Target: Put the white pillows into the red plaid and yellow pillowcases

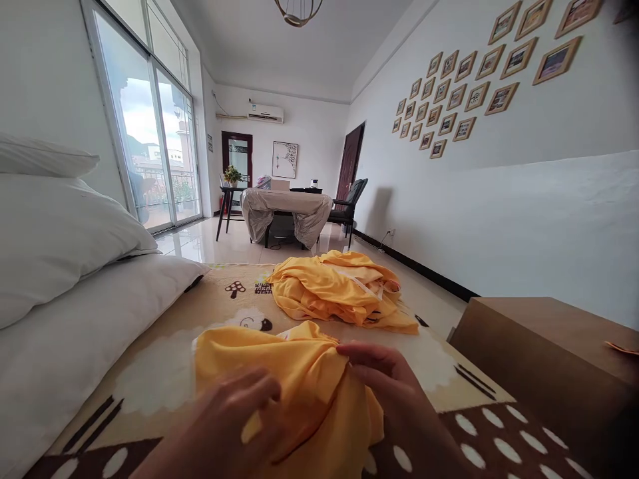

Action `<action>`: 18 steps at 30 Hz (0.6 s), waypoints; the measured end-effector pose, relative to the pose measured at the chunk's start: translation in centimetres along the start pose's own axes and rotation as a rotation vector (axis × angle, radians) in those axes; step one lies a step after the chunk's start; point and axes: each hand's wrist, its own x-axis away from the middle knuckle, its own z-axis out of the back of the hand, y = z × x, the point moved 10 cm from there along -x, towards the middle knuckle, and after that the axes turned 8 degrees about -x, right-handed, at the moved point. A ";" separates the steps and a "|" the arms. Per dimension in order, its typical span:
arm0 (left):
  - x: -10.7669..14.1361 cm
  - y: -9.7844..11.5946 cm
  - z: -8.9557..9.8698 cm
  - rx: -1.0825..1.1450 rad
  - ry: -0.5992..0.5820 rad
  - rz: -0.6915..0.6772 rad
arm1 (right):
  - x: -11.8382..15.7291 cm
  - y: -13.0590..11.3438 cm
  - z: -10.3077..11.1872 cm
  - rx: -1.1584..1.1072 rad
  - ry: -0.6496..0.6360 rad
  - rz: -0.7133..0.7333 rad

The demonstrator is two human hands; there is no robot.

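A yellow cloth (234, 349) lies gathered in front of me on the bed, its folds running toward my body; its exact kind I cannot make out. My right hand (387, 379) pinches its upper right edge between thumb and fingers. Over the cloth's lower left part is my left hand (234, 412), smeared by motion, with bent fingers; whether it grips the fabric does not show. Farther off, a crumpled heap of yellow fabric (324, 289) with some white strips rests on the same bed.
A cream and brown patterned blanket (160, 372) covers the bed. White pillows (64, 246) are stacked at the left. A cardboard box (544, 352) stands at the right. Beyond the bed are a plastic-draped table (284, 203) and a black chair (352, 199).
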 end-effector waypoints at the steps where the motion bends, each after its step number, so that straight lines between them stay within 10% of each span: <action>1: 0.0 1.2 -0.2 0.003 -0.020 -0.051 | 0.1 0.0 -0.3 -0.041 -0.015 -0.010; 11: -0.2 4.8 -3.8 -0.325 -0.013 -0.229 | -0.1 -0.8 -1.8 -0.065 -0.227 0.025; 18: -1.2 2.4 -2.3 -0.297 0.153 -0.043 | 0.0 -2.0 -1.4 -0.037 -0.284 0.126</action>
